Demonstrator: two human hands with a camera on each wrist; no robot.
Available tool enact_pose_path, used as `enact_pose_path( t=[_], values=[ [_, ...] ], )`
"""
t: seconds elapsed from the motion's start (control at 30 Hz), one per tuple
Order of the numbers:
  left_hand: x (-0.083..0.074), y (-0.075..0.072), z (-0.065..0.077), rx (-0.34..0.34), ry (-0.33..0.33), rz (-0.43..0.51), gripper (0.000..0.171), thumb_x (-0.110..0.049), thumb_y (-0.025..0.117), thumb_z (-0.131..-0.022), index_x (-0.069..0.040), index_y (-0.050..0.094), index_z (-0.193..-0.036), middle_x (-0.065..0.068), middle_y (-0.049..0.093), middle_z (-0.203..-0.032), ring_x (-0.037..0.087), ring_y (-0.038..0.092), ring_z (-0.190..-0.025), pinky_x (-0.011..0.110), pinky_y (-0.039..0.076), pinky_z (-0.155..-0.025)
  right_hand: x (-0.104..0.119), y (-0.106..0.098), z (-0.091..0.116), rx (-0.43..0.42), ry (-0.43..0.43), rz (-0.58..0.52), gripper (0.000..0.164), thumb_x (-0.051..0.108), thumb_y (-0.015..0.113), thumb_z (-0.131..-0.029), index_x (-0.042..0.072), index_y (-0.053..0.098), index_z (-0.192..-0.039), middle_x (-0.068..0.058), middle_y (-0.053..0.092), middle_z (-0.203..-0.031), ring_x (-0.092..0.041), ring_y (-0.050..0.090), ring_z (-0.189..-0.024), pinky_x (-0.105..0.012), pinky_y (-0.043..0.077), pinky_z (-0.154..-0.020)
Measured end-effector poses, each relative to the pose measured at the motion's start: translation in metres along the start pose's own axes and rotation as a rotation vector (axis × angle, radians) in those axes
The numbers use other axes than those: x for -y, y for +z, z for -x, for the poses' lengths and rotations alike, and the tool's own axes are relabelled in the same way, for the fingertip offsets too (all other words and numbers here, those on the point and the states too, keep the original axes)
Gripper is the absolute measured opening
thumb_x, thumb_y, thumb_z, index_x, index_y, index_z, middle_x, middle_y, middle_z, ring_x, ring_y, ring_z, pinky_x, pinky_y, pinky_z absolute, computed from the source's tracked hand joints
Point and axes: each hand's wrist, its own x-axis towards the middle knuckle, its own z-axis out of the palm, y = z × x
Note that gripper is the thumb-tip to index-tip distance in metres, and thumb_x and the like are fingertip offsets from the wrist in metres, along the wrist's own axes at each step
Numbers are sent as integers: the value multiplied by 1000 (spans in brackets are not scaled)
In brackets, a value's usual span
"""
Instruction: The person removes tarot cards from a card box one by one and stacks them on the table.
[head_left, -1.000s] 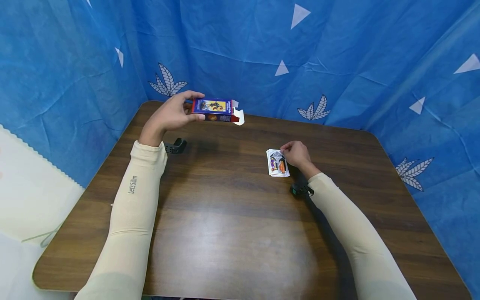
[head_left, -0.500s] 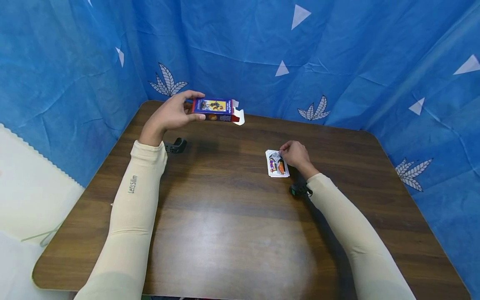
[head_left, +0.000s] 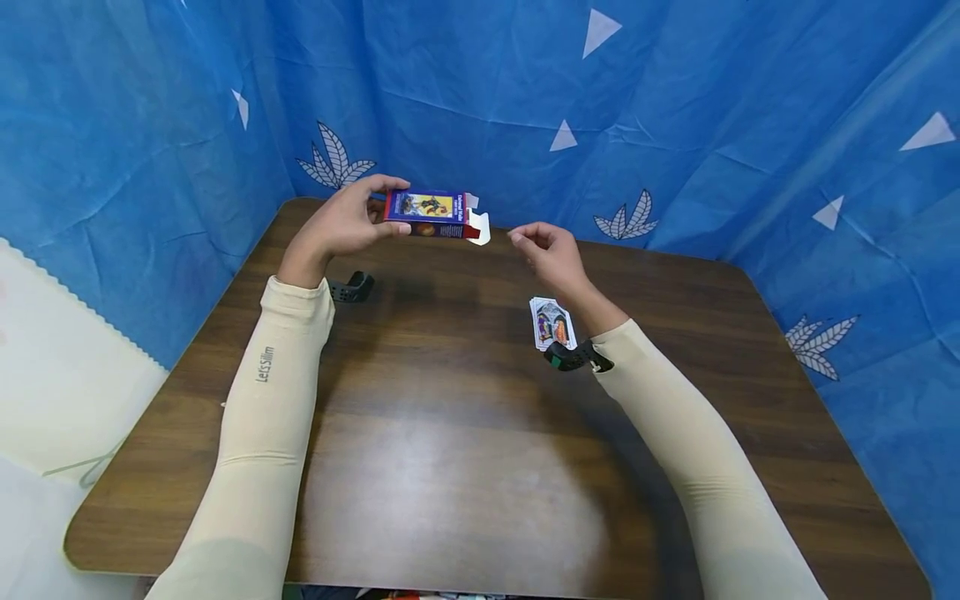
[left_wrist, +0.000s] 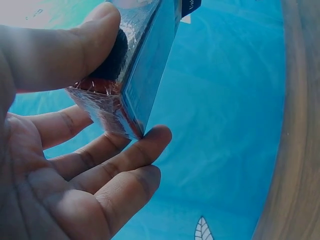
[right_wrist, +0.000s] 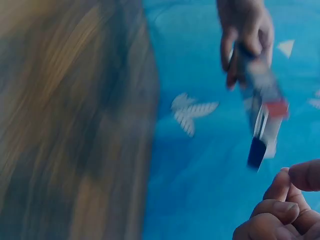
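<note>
A dark blue and red card box (head_left: 426,207) with a yellow picture on its front is held in the air at the back left. My left hand (head_left: 343,221) grips its left end between thumb and fingers. The open end, with its white flap (head_left: 478,227), faces right. My right hand (head_left: 557,254) hovers just right of that flap, fingers curled and thumb close to the index finger. Nothing shows between those fingertips (right_wrist: 287,172) in the right wrist view. A small stack of illustrated cards (head_left: 550,321) lies face up on the table below the right wrist.
The brown wooden table (head_left: 450,467) has a blue patterned curtain (head_left: 480,100) behind it and along its sides. Black wrist straps (head_left: 351,288) show at both wrists. A white cloth (head_left: 67,358) hangs at the left.
My right hand has left the card stack and moved up and left to beside the box's open end. My left hand and the box have stayed nearly still.
</note>
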Motion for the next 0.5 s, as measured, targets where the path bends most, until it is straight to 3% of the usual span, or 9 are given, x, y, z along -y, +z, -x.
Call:
enact_pose_path(
  t=[0.1, 0.27, 0.4, 0.5],
  values=[
    [-2, -1, 2, 0, 5, 6, 67, -29, 72, -90, -15, 41, -149, 16, 45, -146, 35, 50, -124, 48, 44, -105, 16, 10, -1, 24, 34, -33, 23, 22, 62, -98, 4, 69, -110, 0, 58, -82, -13, 45, -68, -26, 37, -55],
    [-4, -1, 2, 6, 17, 5, 68, -29, 72, -90, -13, 41, -148, 16, 44, -146, 35, 50, -123, 49, 44, -106, 27, 22, -10, 28, 75, 28, 27, 27, 62, -98, 5, 68, -113, -5, 63, -93, -15, 48, -74, -24, 38, -56],
    [-4, -1, 2, 7, 17, 13, 68, -28, 72, -90, -14, 41, -149, 16, 44, -146, 35, 50, -124, 48, 44, -106, 30, 31, -20, 61, 199, 81, 32, 36, 62, -97, 9, 69, -113, -7, 65, -104, -15, 46, -70, -25, 35, -53],
    [-4, -1, 2, 4, 26, 24, 67, -28, 72, -90, -14, 41, -148, 15, 45, -145, 34, 52, -122, 47, 46, -103, 33, 35, -23, 114, 310, 79, 36, 43, 61, -96, 11, 68, -111, -6, 63, -100, -13, 38, -58, -26, 30, -49]
  ],
)
